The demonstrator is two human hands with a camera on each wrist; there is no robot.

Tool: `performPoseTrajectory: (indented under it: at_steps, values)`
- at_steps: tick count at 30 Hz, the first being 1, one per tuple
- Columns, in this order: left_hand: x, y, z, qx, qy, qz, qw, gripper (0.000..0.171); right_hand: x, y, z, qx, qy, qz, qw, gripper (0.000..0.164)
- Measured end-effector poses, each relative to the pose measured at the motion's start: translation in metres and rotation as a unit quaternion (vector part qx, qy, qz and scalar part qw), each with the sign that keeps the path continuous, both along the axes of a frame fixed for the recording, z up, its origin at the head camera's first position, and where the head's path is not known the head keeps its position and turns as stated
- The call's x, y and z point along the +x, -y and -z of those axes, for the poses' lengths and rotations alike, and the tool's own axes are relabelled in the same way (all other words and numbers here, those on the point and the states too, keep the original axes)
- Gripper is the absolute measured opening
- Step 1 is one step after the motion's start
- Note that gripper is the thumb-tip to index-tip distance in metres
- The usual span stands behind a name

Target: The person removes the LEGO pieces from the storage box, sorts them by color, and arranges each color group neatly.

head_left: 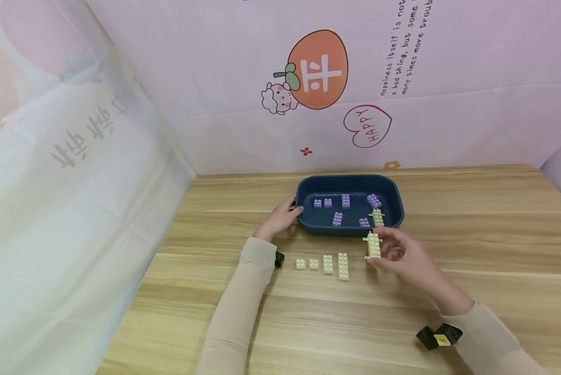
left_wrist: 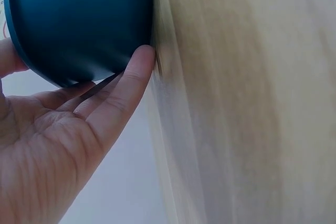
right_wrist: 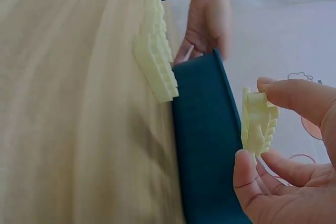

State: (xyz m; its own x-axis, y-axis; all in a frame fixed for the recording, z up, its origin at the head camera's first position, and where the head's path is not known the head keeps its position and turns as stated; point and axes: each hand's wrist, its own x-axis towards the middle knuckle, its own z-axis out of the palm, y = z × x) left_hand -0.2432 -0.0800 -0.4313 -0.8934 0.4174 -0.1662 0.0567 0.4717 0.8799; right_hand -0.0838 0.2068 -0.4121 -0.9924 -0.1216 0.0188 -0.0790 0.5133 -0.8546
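Note:
My right hand [head_left: 404, 255] pinches a cream toy-brick piece with side pegs [head_left: 374, 245], a studded plate like a wheel base. It is above the table, by the front right corner of a dark blue tray [head_left: 324, 229]. In the right wrist view, thumb and fingertips grip the piece [right_wrist: 257, 121] by its ends. My left hand [head_left: 281, 217] holds the tray's left end. The left wrist view shows its fingers along the tray's outer wall [left_wrist: 79, 19], thumb near the rim. Inside the tray lie several purple bricks [head_left: 346, 200] and another pegged cream piece [head_left: 378, 217] at the right.
On the wooden table [head_left: 308, 323], in front of the tray, several cream bricks stand in a row, from two small square ones [head_left: 300, 264] to a long one [head_left: 343, 266]. A printed cloth [head_left: 242, 104] hangs behind the table; another cloth [head_left: 50, 208] hangs at the left.

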Motion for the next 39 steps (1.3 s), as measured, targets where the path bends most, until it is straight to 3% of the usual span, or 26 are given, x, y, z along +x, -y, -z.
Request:
performPoseTrajectory:
  at_steps: [14, 25, 39]
  values:
    - [0.0, 0.0, -0.001, -0.011, 0.0, 0.009, 0.9999, 0.055, -0.003, 0.015, 0.023, -0.021, 0.058, 0.005, 0.998, 0.062]
    - [0.001, 0.001, -0.001, -0.018, -0.001, 0.005, 0.9998, 0.055, -0.003, 0.019, 0.038, -0.034, 0.049, 0.002, 0.998, 0.064]
    - [0.002, 0.002, -0.001, -0.017, -0.003, 0.01, 0.9998, 0.055, -0.002, 0.023, 0.04, -0.01, 0.045, -0.003, 0.999, 0.066]
